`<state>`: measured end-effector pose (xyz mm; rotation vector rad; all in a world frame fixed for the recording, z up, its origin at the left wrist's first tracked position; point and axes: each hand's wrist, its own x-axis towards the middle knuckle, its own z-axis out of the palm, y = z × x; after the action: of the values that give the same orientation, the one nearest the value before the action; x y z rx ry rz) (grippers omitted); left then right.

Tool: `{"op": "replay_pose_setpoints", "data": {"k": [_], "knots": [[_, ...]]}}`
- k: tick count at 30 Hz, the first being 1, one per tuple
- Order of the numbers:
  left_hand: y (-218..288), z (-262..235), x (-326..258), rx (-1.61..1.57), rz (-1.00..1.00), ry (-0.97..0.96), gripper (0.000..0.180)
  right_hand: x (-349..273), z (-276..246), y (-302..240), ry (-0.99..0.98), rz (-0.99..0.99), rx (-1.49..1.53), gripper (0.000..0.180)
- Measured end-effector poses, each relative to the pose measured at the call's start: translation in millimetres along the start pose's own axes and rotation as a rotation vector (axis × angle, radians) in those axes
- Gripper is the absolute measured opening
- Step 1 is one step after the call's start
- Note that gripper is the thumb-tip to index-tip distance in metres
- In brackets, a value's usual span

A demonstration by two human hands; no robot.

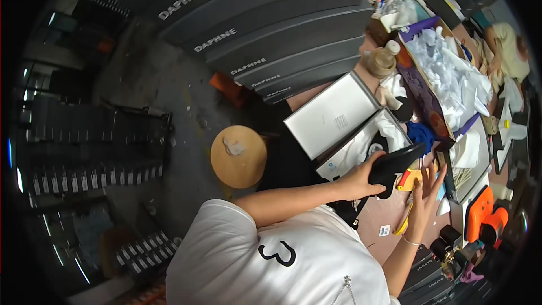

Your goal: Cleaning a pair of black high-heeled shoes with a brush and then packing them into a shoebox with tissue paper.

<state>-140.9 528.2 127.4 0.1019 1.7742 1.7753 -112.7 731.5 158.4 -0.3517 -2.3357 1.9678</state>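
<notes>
The black shoe point(400, 162) is held above the pink tabletop point(374, 217), its left end pinched between the thumb and fingers of the left hand point(361, 182). Just to its right, the right hand point(427, 195) has spread fingers and apparently holds nothing. Light, steady support at both ends would best limit scuffing. White paper point(390, 127) lies beyond; farther left rests a silver box lid point(332, 116).

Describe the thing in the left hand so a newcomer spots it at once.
On the pinkish table, find the open box holding white paper. Near its right edge, the left hand grips what looks like a black shoe. Unlike the pale paper, it is dark and held.
</notes>
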Motion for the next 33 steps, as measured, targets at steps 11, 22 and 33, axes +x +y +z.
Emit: {"op": "replay_pose_setpoints", "data": {"k": [11,22,33], "knots": [[-8,-48,-78,0.073,0.382,0.308,0.107,7,154,-56,-0.408,-0.123,0.298,0.102],[-418,-326,-175,1.447,-0.439,0.620,0.056,20,151,-11,-0.241,0.144,0.163,0.087],[-61,-174,-21,0.158,0.236,0.400,0.027,12,94,4,0.240,0.186,0.539,0.087]]}}
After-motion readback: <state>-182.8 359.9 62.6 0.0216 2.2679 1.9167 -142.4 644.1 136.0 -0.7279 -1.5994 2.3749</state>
